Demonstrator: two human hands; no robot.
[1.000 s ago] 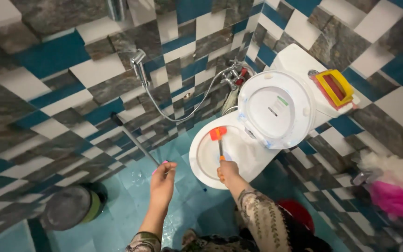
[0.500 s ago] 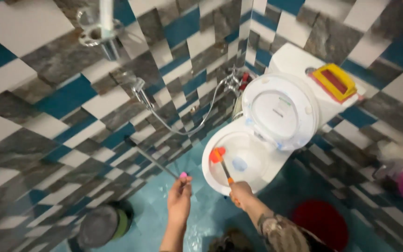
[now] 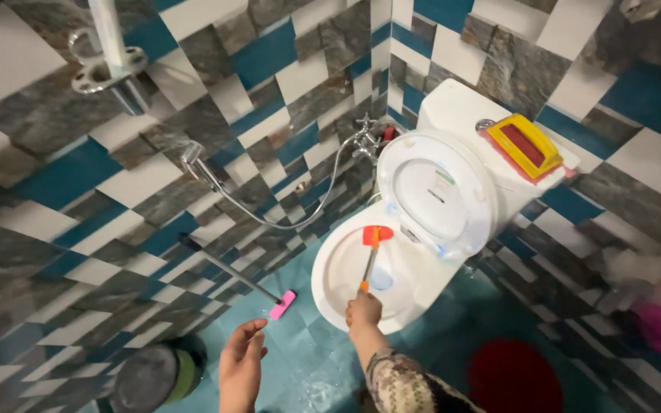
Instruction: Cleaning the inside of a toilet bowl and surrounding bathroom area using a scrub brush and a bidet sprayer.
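Right hand [image 3: 364,310] gripping the orange toilet brush [image 3: 371,252] by its handle, brush head over the toilet bowl [image 3: 338,294] just below the raised lid [image 3: 434,191] — left hand [image 3: 240,365] open and empty, left of the bowl, near the floor wiper's [image 3: 248,283] pink end.

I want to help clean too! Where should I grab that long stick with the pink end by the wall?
Grab the stick on its bare dark shaft, just above the pink end, coming from the open floor side. It leans slanted against the tiled wall, so the wall side is blocked.
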